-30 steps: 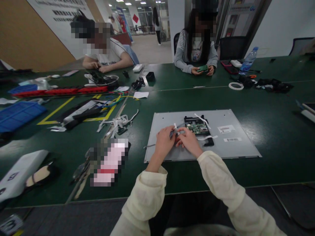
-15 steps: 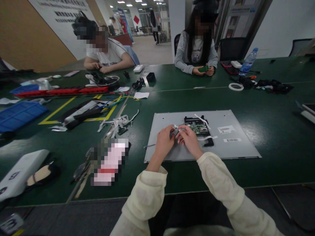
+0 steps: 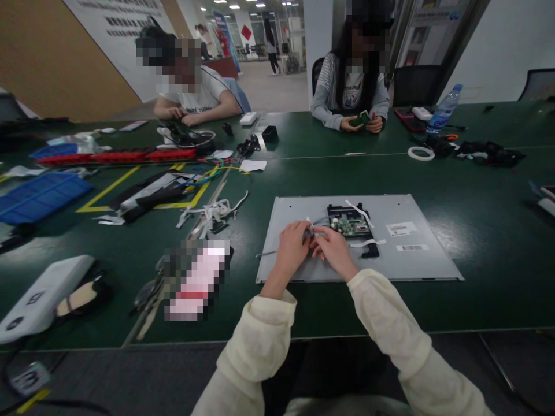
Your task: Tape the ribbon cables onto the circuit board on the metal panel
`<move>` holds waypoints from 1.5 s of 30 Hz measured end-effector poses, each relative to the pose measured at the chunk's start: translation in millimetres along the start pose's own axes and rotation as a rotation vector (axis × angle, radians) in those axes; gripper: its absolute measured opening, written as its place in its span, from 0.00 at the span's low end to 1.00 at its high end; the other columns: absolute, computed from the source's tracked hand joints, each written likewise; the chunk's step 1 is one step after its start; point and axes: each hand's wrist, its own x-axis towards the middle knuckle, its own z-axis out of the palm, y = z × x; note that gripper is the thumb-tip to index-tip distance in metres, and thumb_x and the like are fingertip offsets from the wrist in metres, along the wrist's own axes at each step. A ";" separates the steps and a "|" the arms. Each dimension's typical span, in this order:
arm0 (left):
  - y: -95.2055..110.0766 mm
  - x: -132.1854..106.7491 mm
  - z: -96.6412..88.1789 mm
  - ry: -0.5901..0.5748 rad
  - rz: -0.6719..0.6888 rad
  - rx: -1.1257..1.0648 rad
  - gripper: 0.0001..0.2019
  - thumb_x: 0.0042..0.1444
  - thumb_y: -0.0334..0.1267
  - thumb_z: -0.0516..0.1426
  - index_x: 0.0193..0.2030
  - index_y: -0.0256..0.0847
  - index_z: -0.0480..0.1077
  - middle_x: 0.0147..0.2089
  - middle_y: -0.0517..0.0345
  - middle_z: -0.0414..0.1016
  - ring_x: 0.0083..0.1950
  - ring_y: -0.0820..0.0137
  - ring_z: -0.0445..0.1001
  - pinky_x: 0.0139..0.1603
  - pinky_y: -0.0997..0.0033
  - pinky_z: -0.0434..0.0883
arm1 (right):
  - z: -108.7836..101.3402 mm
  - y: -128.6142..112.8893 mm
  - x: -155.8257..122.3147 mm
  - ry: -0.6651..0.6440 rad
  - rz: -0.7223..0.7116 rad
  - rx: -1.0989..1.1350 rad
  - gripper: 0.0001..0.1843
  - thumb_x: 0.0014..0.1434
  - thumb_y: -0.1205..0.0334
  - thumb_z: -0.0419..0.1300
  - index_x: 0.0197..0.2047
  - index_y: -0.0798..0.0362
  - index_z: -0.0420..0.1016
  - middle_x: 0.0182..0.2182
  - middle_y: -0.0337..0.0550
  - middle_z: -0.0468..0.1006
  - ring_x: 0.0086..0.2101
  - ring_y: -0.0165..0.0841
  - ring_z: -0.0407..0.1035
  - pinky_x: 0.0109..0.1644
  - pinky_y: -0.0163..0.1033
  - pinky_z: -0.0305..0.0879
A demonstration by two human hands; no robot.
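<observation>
A grey metal panel [image 3: 407, 263] lies flat on the green table [image 3: 485, 202] in front of me. A green circuit board [image 3: 349, 222] in a black frame sits on its middle, with white tape strips beside it. My left hand [image 3: 291, 249] and my right hand [image 3: 333, 248] meet over the panel's left part, just left of the board. Both pinch a small grey cable piece [image 3: 310, 233] between their fingertips. Cream sleeves cover both forearms.
Left of the panel lie a heap of white strips [image 3: 208, 212], coloured wires [image 3: 203, 176], a red bar [image 3: 117, 156], a blue tray [image 3: 37, 196] and a white device [image 3: 39, 297]. A tape roll [image 3: 420, 153] and water bottle [image 3: 443, 110] stand far right. Two people sit opposite.
My hands stay together on the small cable piece, with the fingers shifting slightly. The view has drifted a little to the left.
</observation>
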 end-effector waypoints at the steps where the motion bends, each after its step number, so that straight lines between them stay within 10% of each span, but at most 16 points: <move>1: 0.5 -0.2 -0.5 -0.008 0.002 0.016 0.13 0.57 0.28 0.52 0.48 0.41 0.69 0.48 0.51 0.72 0.50 0.62 0.69 0.52 0.60 0.66 | -0.7 0.4 0.5 -0.010 0.000 -0.019 0.17 0.54 0.66 0.51 0.48 0.56 0.68 0.22 0.36 0.73 0.16 0.25 0.66 0.16 0.28 0.52; 16: -5.0 -1.9 2.8 0.008 0.085 0.043 0.16 0.57 0.27 0.51 0.49 0.42 0.72 0.60 0.52 0.65 0.60 0.60 0.61 0.62 0.57 0.61 | -3.1 0.6 -2.5 -0.074 0.006 -0.078 0.13 0.55 0.67 0.50 0.44 0.51 0.66 0.22 0.33 0.73 0.17 0.26 0.67 0.18 0.28 0.55; 31: -5.7 -3.7 7.4 0.110 0.046 -0.066 0.28 0.53 0.24 0.51 0.62 0.37 0.56 0.62 0.42 0.59 0.63 0.60 0.60 0.61 0.55 0.61 | -0.5 -8.0 -7.9 -0.034 -0.117 0.040 0.12 0.56 0.60 0.51 0.44 0.51 0.64 0.29 0.36 0.75 0.19 0.25 0.67 0.18 0.28 0.53; 45: -6.8 -4.0 7.9 -0.114 0.047 0.075 0.23 0.59 0.27 0.46 0.61 0.39 0.61 0.59 0.48 0.69 0.65 0.63 0.60 0.63 0.53 0.56 | -1.7 1.1 -0.2 -0.058 0.008 -0.021 0.09 0.54 0.65 0.52 0.40 0.52 0.66 0.22 0.34 0.73 0.17 0.26 0.67 0.18 0.27 0.53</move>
